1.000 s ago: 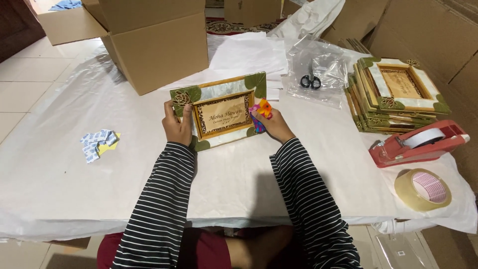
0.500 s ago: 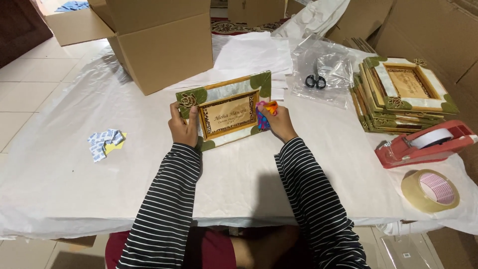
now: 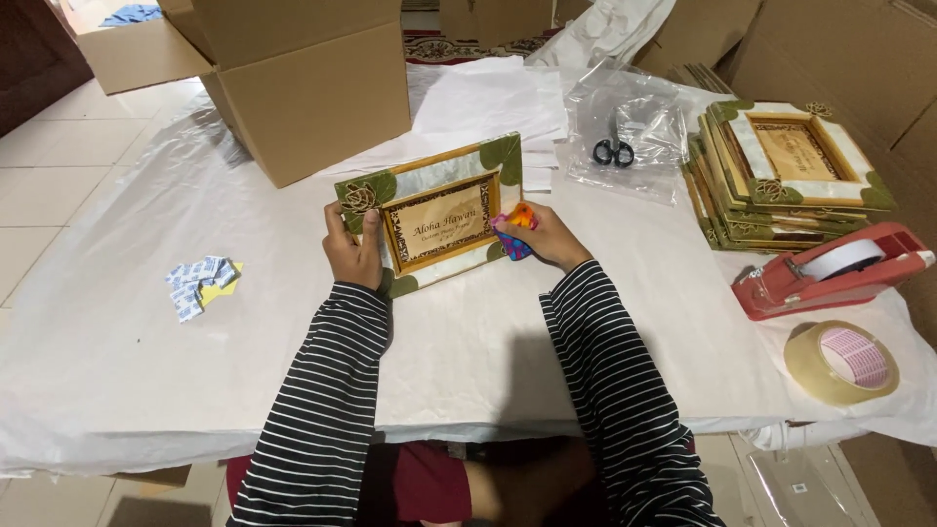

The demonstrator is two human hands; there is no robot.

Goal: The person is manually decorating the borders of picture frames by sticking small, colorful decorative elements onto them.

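A home packing room: cardboard boxes (image 3: pixel 312 98), stacked frames (image 3: pixel 791 176), tape dispenser (image 3: pixel 830 268)

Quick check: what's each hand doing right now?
Left hand: closed on the left edge of the frame, holding it up.
Right hand: closed on a small orange and blue object at the frame's right edge.

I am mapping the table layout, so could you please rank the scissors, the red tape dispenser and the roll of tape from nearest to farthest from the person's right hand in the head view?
From the right hand:
1. Scissors, just beyond it, inside the clear plastic bag.
2. Red tape dispenser, out to its right.
3. Roll of tape, farthest, at the right near corner of the table.
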